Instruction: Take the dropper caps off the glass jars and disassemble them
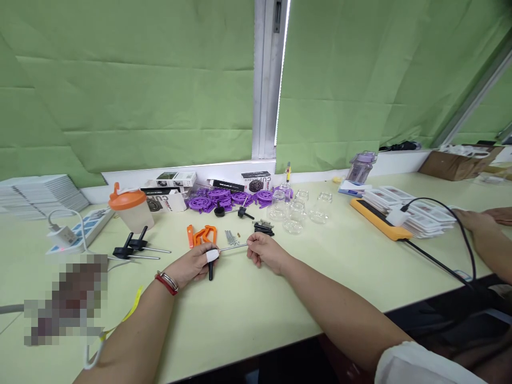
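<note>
A metal rod (234,247) with a black handle (210,271) is held level between my hands, low over the table. My left hand (196,265), with a white wrap on the thumb, is closed around the handle end. My right hand (262,252) pinches the far tip of the rod; anything small between those fingertips is hidden. Just beyond lie orange plastic clips (202,235), thin metal pins (231,238), small springs (264,223) and black plastic pieces (263,230). To the left rest two similar black-handled rods (140,248).
Purple plastic parts (216,198), printed boxes (164,200) and clear jars (296,216) stand along the back. An orange-lidded shaker (130,208) and a white power strip (86,229) are at left. At right are a yellow-black power strip (378,221), stacked cards (412,208) and another person's hand (474,221).
</note>
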The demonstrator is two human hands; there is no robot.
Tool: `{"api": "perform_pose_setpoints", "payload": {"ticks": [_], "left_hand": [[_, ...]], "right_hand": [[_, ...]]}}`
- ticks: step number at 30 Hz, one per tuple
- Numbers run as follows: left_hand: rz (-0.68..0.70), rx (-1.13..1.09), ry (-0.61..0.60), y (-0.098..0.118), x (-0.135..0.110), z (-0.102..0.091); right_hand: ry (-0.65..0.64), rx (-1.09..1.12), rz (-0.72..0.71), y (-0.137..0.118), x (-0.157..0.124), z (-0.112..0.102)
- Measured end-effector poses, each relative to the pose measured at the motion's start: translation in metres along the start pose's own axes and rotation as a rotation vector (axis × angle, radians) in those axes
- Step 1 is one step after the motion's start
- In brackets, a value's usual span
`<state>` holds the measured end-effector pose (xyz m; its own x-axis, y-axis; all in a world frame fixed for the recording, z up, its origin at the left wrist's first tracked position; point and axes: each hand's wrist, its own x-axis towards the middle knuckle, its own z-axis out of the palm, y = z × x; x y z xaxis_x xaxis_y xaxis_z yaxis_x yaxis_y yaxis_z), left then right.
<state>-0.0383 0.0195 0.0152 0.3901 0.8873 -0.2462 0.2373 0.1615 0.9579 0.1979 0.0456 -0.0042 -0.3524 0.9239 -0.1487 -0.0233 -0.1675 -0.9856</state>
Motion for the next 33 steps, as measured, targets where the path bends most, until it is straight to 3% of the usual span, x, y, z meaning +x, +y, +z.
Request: {"api": "perform_pose_setpoints", "payload": {"ticks": [33], "left_hand": [[-0.001,-0.022,-0.003,0.0006,-0.0010,0.0004]], "right_hand": [[0.027,-0.104,0.005,-0.0030,-0.0048,0.0077]]}}
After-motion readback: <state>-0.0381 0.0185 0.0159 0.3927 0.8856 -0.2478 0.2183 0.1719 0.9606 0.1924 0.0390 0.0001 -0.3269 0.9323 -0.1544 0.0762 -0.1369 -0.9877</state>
